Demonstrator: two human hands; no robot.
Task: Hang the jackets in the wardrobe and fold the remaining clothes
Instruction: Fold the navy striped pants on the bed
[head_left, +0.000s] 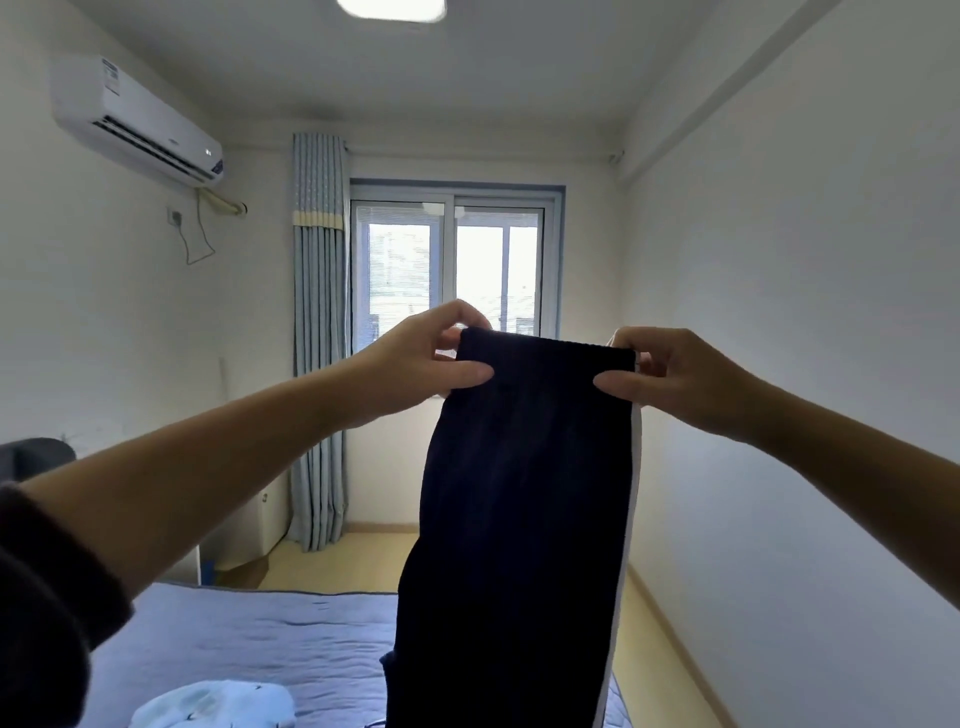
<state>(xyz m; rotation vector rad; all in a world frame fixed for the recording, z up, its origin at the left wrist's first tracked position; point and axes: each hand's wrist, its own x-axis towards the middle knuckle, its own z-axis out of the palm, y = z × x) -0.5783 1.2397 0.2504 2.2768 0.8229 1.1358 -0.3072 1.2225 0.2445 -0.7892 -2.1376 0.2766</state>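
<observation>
Dark navy trousers (519, 519) with a white side stripe hang upright in front of me, held up at chest height over the bed. My left hand (421, 358) pinches the left end of the waistband between thumb and fingers. My right hand (675, 374) pinches the right end of the waistband the same way. The legs drop straight down and leave the bottom of the view. A light blue garment (218, 704) lies crumpled on the bed at the lower left.
A bed with a blue cover (249, 639) fills the lower part of the view. Ahead are a window (452, 270), a blue-grey curtain (318, 338) and a strip of wooden floor (670, 649) along the right wall. An air conditioner (135, 122) hangs at upper left.
</observation>
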